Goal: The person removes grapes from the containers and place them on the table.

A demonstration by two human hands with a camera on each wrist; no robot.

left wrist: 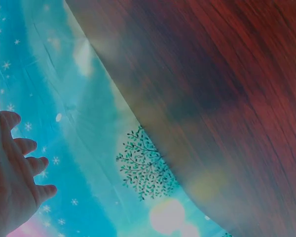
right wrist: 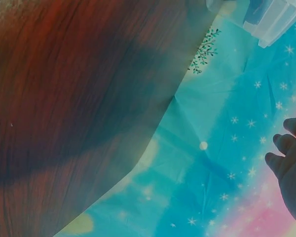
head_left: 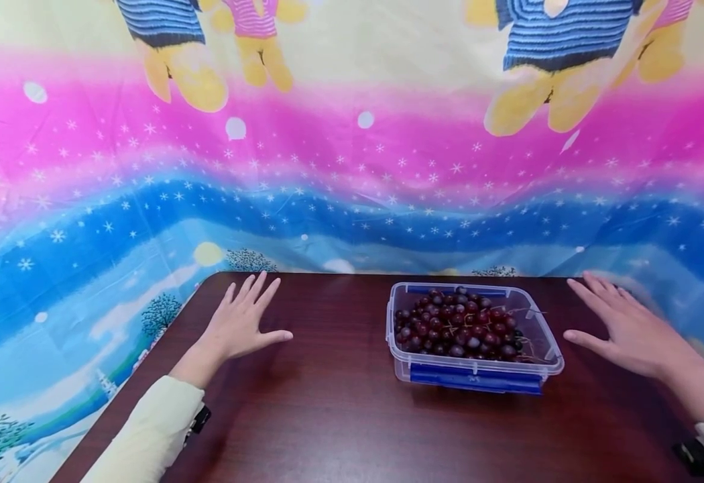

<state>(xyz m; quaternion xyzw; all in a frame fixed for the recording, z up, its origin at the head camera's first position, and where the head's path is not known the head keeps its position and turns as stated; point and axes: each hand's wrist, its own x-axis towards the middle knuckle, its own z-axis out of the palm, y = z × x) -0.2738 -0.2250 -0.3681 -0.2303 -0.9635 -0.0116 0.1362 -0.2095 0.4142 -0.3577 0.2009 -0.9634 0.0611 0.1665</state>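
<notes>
A clear plastic container (head_left: pixel 475 367) with blue side clips stands on the dark wooden table, right of the middle in the head view. Dark red grapes (head_left: pixel 460 322) fill much of it, with some bare stems showing at its right side. My left hand (head_left: pixel 240 325) is over the table's left part, fingers spread and holding nothing, well apart from the container. To the container's right, my right hand (head_left: pixel 626 329) is also spread and holds nothing, its thumb pointing toward the rim. In the right wrist view a corner of the container (right wrist: pixel 274 24) shows at the top.
The brown wood-grain table (head_left: pixel 328 416) reaches back to a printed cloth (head_left: pixel 352 154) with snowflakes and bears, which hangs behind it and along the left side. Rounded table corners show in both wrist views.
</notes>
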